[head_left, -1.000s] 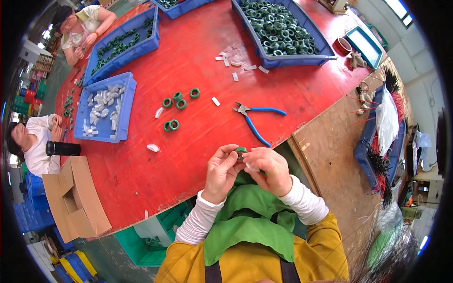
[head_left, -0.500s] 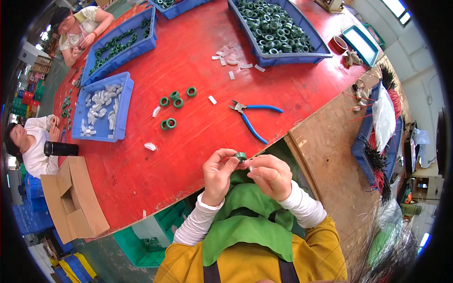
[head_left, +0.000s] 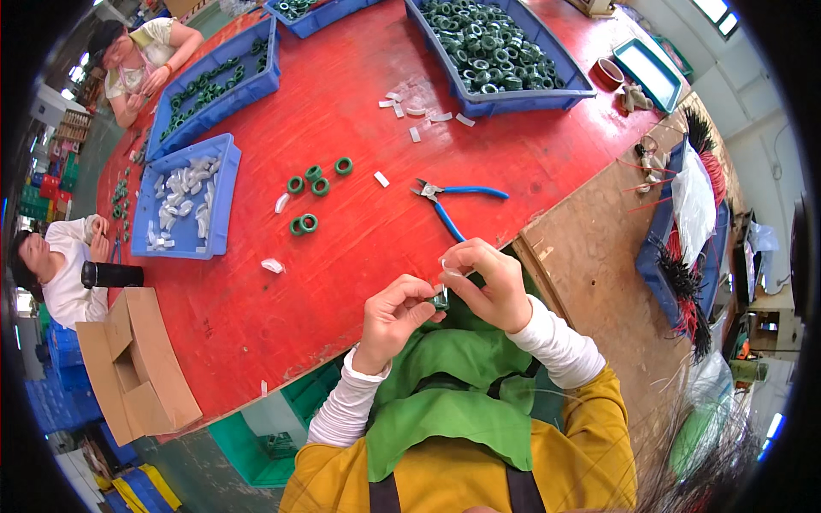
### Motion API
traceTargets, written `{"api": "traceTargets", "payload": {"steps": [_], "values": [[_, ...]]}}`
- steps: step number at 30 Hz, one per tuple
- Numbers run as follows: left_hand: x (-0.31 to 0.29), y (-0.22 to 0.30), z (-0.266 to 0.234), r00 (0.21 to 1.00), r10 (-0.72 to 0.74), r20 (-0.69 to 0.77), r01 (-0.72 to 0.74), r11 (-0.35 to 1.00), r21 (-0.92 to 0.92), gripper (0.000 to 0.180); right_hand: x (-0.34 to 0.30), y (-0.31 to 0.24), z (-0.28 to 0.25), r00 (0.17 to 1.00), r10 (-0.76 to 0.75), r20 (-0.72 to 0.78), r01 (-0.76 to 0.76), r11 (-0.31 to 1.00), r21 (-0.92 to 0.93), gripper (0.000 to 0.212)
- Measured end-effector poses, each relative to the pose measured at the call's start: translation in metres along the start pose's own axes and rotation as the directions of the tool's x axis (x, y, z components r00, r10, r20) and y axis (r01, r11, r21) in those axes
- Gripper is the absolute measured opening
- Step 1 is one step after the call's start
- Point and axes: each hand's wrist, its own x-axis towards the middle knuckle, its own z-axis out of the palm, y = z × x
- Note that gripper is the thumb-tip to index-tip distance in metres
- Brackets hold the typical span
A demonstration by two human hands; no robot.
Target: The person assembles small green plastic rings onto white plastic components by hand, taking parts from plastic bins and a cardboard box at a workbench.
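Observation:
Over the table's near edge, my left hand (head_left: 393, 321) is closed, pinching a dark green ring (head_left: 440, 300) between thumb and fingertips. My right hand (head_left: 492, 286) is just right of it and slightly higher, its thumb and forefinger closed on a thin white strip (head_left: 451, 271) whose lower end comes close to the ring. Whether strip and ring touch is too small to tell. Beyond my right hand lie blue-handled side cutters (head_left: 446, 221), jaws apart, one handle tip partly hidden by that hand. Several loose green rings (head_left: 320, 186) lie on the table to the left.
The red table (head_left: 282, 333) holds a blue tray of green rings (head_left: 584, 92), a blue tray of white pieces (head_left: 221, 224) and scattered white pieces (head_left: 415, 134). A cardboard box (head_left: 162, 402) stands left. Two people sit along the far left side. Wire bundles (head_left: 682, 282) lie right.
My right hand has lifted up and away from the ring, with the white strip now showing in its fingers. My left hand has dropped slightly, still holding the ring.

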Motion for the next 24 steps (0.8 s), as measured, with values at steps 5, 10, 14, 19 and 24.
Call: {"api": "traceTargets", "payload": {"steps": [5, 10, 14, 19, 24], "values": [[-0.002, 0.002, -0.004, 0.995, -0.062, 0.08, 0.062, 0.998, 0.004, 0.011, -0.007, 0.002, 0.007, 0.986, 0.149, 0.07, -0.152, 0.988, 0.042, 0.015], [-0.005, 0.001, 0.0, 0.995, -0.091, 0.049, 0.096, 0.99, -0.102, 0.015, -0.016, 0.016, 0.014, 0.927, 0.346, 0.144, -0.368, 0.913, 0.177, 0.015], [-0.002, -0.002, -0.004, 0.993, -0.041, 0.109, 0.04, 0.999, 0.018, 0.018, -0.022, 0.019, 0.019, 0.791, 0.549, 0.27, -0.603, 0.623, 0.499, 0.016], [-0.002, -0.006, -0.005, 0.998, -0.034, 0.043, 0.035, 0.999, -0.016, 0.018, -0.024, 0.012, 0.016, 0.731, 0.617, 0.292, -0.672, 0.579, 0.462, 0.022], [-0.003, -0.01, -0.007, 0.998, -0.066, 0.008, 0.066, 0.993, -0.098, 0.019, -0.03, 0.01, 0.017, 0.7, 0.603, 0.383, -0.71, 0.527, 0.468, 0.028]]}}
